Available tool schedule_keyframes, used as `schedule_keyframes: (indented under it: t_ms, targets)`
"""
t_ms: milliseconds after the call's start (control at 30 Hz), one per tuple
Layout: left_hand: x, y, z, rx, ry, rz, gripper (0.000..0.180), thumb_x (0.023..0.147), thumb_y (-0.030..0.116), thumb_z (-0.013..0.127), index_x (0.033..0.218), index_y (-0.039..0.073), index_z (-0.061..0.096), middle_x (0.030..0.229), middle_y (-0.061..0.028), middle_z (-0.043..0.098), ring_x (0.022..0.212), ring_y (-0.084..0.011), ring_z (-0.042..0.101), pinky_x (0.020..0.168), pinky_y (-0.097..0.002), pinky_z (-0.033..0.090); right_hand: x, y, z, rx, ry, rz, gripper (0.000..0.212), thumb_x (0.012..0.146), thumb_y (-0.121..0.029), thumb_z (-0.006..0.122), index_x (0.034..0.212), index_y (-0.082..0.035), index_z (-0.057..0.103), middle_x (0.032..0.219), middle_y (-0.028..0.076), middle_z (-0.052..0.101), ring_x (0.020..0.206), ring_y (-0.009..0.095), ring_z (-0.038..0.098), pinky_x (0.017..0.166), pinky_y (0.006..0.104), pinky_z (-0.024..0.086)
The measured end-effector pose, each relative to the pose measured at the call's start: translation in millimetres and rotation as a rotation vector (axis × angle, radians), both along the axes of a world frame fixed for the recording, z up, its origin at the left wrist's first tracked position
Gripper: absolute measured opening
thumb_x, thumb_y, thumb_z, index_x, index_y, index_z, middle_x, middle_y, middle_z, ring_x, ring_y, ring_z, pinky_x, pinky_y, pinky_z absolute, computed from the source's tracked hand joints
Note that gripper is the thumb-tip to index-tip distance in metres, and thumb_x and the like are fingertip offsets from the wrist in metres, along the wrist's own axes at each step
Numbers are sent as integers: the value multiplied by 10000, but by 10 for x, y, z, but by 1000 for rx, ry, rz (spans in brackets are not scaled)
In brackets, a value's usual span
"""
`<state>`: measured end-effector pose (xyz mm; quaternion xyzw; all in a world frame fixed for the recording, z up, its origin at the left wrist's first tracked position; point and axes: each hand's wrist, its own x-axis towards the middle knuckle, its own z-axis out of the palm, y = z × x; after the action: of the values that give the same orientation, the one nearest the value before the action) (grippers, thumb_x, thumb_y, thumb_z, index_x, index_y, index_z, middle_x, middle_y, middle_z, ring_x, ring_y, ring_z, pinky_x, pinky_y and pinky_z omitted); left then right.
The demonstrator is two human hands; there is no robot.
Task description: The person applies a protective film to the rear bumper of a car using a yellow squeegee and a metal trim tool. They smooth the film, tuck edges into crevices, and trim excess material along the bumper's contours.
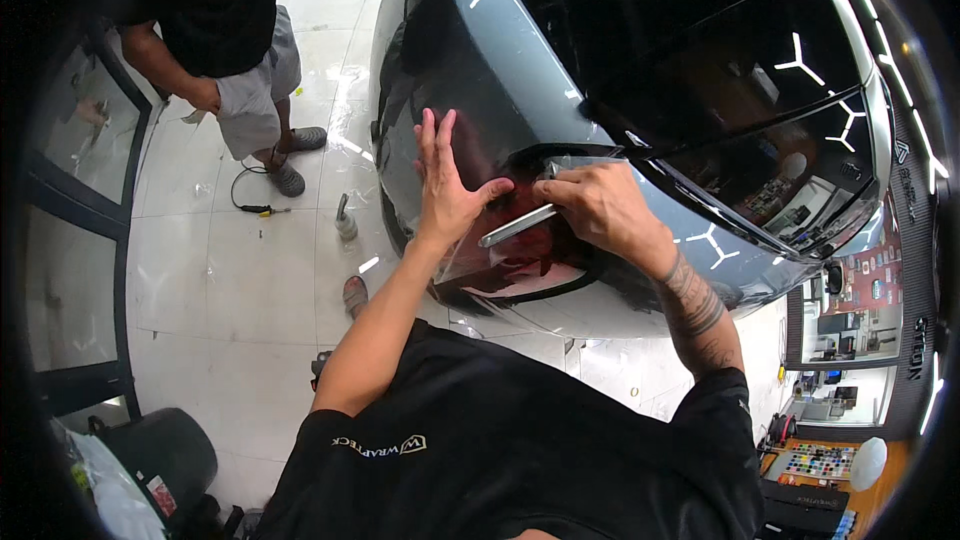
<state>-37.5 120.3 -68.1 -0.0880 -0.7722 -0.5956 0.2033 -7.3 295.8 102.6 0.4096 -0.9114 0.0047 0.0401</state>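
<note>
My left hand (pixel 447 195) lies with fingers stretched and thumb out on the dark, glossy side panel of a grey car (pixel 540 90), beside the red tail light (pixel 525 250). At the light's upper edge, my right hand (pixel 605 202) is closed round a slim silver cutter knife (pixel 515 226), whose handle points down and left across the light. The knife's other end is hidden by my fingers. Clear film (pixel 590 162) shows by my right knuckles, and more seems to lie over the light and the panel around it.
A person in grey shorts (pixel 245 115) stands at the far left. A spray bottle (pixel 346 220) and a black cable with a yellow-black tool (pixel 262 209) are on the tiled floor (pixel 240 280). A dark bin (pixel 165 465) with plastic sheeting stands at the lower left.
</note>
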Motion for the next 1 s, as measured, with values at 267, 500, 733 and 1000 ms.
schedule_keyframes:
  t_ms: [267,500,733,1000]
  targets:
    - [19,4,-12,-15,-9,-3,1181,635,677,734,1536,210,130,1606,-175,14,1456,-474,32,1069,-732,150,357,166,4,-236,-119,-179,333,668,87,590,954,-65,667,795,126,682,725,328,669,637,378,523]
    - [12,-9,-3,-43,5,0,1191,633,673,740,1535,190,128,1600,-198,37,1451,-483,52,1080,-716,154,755,316,-4,-484,-326,-319,356,654,135,537,956,-17,648,818,163,679,754,323,683,704,353,537]
    - [40,-117,141,-56,18,-89,1079,722,529,789,1523,141,181,1584,-230,100,1453,-434,131,1154,-551,192,1619,805,-118,-1294,-465,-734,157,826,84,556,891,3,673,784,58,659,691,150,601,634,265,465]
    - [540,-912,265,-35,-261,-321,344,901,197,648,1170,-14,604,951,-102,676,886,-158,644,760,-288,504,3012,1179,-252,-913,-275,-1132,433,795,-121,701,1181,40,589,694,-18,437,616,80,356,556,226,306]
